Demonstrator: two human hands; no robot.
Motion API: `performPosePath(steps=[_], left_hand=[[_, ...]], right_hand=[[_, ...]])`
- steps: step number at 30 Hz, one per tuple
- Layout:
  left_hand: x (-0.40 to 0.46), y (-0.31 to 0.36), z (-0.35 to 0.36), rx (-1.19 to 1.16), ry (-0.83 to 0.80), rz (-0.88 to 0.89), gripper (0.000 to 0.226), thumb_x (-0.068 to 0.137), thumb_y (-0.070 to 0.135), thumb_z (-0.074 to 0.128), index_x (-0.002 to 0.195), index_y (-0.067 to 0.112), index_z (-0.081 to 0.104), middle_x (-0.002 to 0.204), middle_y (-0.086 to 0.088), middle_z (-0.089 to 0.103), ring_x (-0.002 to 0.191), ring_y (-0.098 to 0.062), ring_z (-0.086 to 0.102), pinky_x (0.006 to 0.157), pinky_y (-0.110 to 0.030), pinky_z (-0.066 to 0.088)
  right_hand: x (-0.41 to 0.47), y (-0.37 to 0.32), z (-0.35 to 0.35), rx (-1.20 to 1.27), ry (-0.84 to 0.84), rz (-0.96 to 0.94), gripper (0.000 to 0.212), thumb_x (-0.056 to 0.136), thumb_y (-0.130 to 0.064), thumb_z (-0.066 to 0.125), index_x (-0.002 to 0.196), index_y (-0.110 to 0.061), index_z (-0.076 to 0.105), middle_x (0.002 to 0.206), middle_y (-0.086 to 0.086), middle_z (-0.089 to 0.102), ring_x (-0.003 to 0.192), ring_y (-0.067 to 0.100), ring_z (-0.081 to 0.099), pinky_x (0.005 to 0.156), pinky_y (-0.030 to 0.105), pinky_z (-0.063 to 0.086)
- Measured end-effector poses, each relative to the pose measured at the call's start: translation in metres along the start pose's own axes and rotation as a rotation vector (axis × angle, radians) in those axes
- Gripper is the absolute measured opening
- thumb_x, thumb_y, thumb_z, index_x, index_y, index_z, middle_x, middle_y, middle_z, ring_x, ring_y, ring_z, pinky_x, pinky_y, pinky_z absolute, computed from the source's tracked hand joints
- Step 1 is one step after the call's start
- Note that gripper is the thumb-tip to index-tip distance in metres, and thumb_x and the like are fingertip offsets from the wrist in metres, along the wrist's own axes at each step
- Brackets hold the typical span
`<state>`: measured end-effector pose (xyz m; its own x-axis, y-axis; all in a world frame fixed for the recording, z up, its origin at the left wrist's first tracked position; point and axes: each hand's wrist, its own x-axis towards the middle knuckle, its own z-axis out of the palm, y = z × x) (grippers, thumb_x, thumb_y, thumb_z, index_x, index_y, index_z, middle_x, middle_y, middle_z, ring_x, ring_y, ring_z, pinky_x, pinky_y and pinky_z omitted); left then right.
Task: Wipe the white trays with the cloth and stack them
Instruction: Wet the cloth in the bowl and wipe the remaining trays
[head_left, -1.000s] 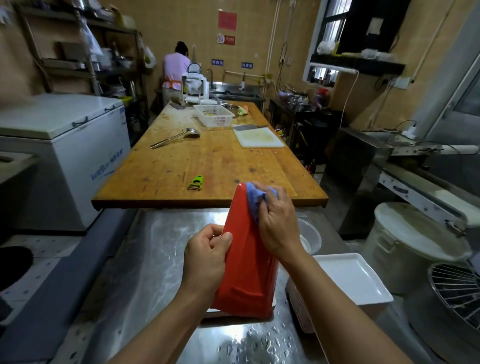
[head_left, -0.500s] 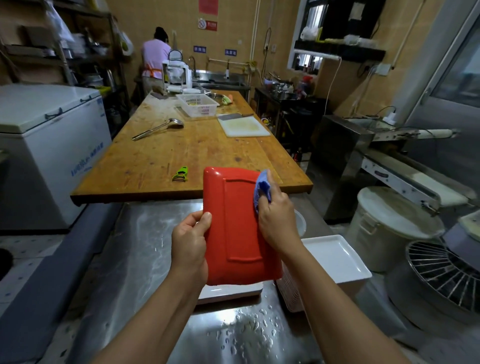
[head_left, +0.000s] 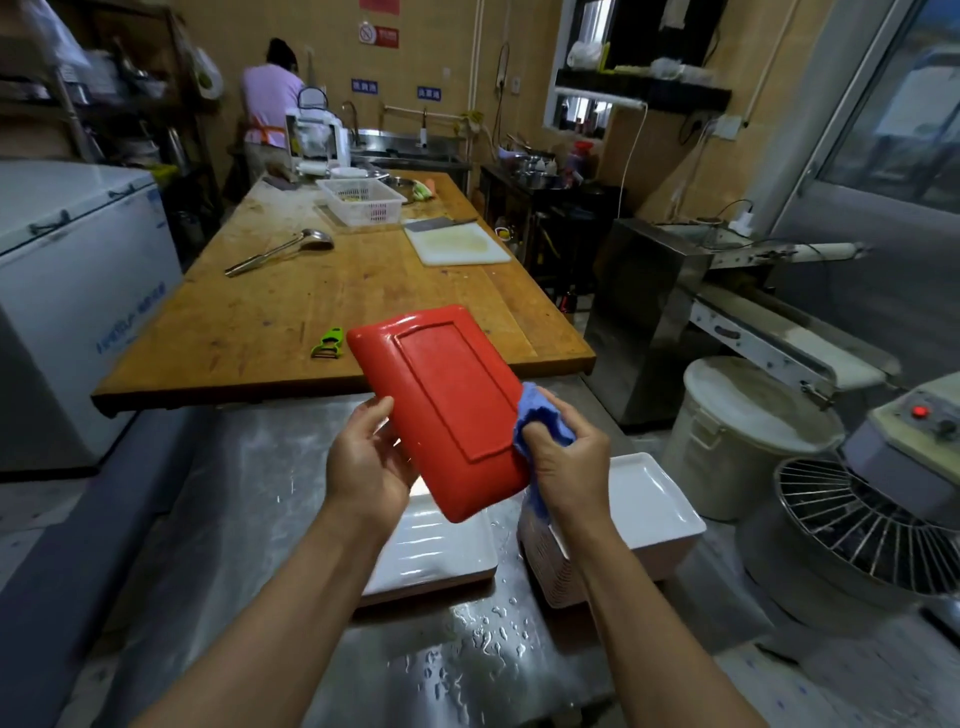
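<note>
I hold a tray (head_left: 441, 400) tilted in the air with its red underside facing me. My left hand (head_left: 366, 462) grips its lower left edge. My right hand (head_left: 566, 462) clutches a bunched blue cloth (head_left: 540, 415) against the tray's right edge. Below, a white tray (head_left: 436, 556) lies face up on the wet steel counter (head_left: 218, 519). Another white tray (head_left: 649, 504) rests on a white basket (head_left: 545, 561) to the right.
A wooden table (head_left: 311, 301) lies ahead with a green peeler (head_left: 328, 344), a ladle (head_left: 280, 250), a white cutting board (head_left: 457, 247) and a white crate (head_left: 361, 200). A chest freezer (head_left: 78, 291) stands left, a white bucket (head_left: 748, 431) and mixer (head_left: 883, 499) right. A person (head_left: 270, 104) stands far back.
The tray has tipped from upright to a leftward lean, showing its red underside. My right hand slid the cloth from the top edge down the right side.
</note>
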<state>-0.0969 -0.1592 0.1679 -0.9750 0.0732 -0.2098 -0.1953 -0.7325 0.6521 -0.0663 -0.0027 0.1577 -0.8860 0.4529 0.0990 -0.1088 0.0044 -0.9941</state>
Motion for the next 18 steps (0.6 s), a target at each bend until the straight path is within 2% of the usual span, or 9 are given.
performPosePath(steps=[2,3,5,7,9,13,15,18], left_hand=[[0.003,0.013,-0.011,0.096,-0.113,-0.090,0.021,0.094,0.036,0.044,0.093,0.021,0.059,0.068,-0.004,0.066,0.060,-0.017,0.067,0.058,-0.029,0.054],[0.005,0.021,-0.016,0.156,-0.147,-0.119,0.030,0.092,0.045,0.042,0.096,0.022,0.061,0.070,-0.004,0.069,0.061,-0.018,0.068,0.059,-0.030,0.054],[0.010,0.036,-0.024,0.197,-0.164,-0.170,0.048,0.084,0.059,0.044,0.093,0.019,0.069,0.075,-0.004,0.071,0.066,-0.017,0.070,0.064,-0.031,0.055],[0.011,0.045,-0.029,0.139,-0.161,-0.232,0.057,0.076,0.062,0.048,0.083,0.013,0.077,0.082,-0.004,0.073,0.071,-0.016,0.071,0.065,-0.031,0.059],[0.012,0.047,-0.031,0.121,-0.118,-0.289,0.057,0.081,0.060,0.049,0.079,0.012,0.078,0.083,-0.004,0.074,0.073,-0.015,0.071,0.064,-0.031,0.060],[0.015,0.041,-0.034,0.078,-0.028,-0.269,0.033,0.091,0.035,0.052,0.077,0.014,0.073,0.071,0.000,0.073,0.061,-0.010,0.069,0.056,-0.025,0.058],[0.016,0.036,-0.038,0.033,-0.026,-0.231,0.033,0.093,0.030,0.051,0.077,0.013,0.073,0.071,0.000,0.073,0.062,-0.009,0.069,0.057,-0.024,0.058],[0.017,0.028,-0.044,-0.012,-0.032,-0.185,0.044,0.095,0.028,0.048,0.066,0.012,0.076,0.069,0.000,0.073,0.061,-0.009,0.070,0.055,-0.024,0.057]], right_hand=[[0.009,-0.007,-0.011,0.068,-0.056,0.006,0.037,0.082,0.005,0.060,0.116,-0.007,0.064,0.100,0.008,0.070,0.082,0.009,0.069,0.067,0.021,0.056],[0.014,-0.011,-0.017,0.060,-0.095,-0.004,0.036,0.081,0.008,0.058,0.113,-0.008,0.065,0.096,0.006,0.070,0.078,0.007,0.069,0.063,0.019,0.055],[0.023,-0.018,-0.026,-0.021,-0.183,-0.018,0.037,0.081,0.010,0.056,0.108,-0.014,0.066,0.093,0.003,0.069,0.077,0.009,0.068,0.063,0.021,0.055],[0.031,-0.023,-0.030,-0.085,-0.291,-0.025,0.037,0.082,0.010,0.055,0.103,-0.017,0.067,0.095,0.003,0.069,0.079,0.011,0.067,0.064,0.022,0.056],[0.037,-0.024,-0.031,-0.113,-0.361,-0.031,0.036,0.082,0.009,0.054,0.103,-0.016,0.067,0.094,0.003,0.069,0.080,0.012,0.067,0.064,0.023,0.056],[0.041,-0.020,-0.025,-0.250,-0.382,-0.095,0.032,0.084,0.002,0.054,0.104,-0.019,0.068,0.098,0.000,0.068,0.089,0.014,0.065,0.073,0.024,0.055],[0.041,-0.014,-0.022,-0.390,-0.357,-0.153,0.033,0.086,-0.002,0.054,0.111,-0.018,0.067,0.114,0.002,0.063,0.103,0.015,0.059,0.083,0.022,0.047],[0.037,-0.006,-0.018,-0.508,-0.365,-0.238,0.038,0.090,-0.005,0.052,0.126,-0.016,0.059,0.139,0.000,0.044,0.123,0.010,0.042,0.099,0.024,0.035]])
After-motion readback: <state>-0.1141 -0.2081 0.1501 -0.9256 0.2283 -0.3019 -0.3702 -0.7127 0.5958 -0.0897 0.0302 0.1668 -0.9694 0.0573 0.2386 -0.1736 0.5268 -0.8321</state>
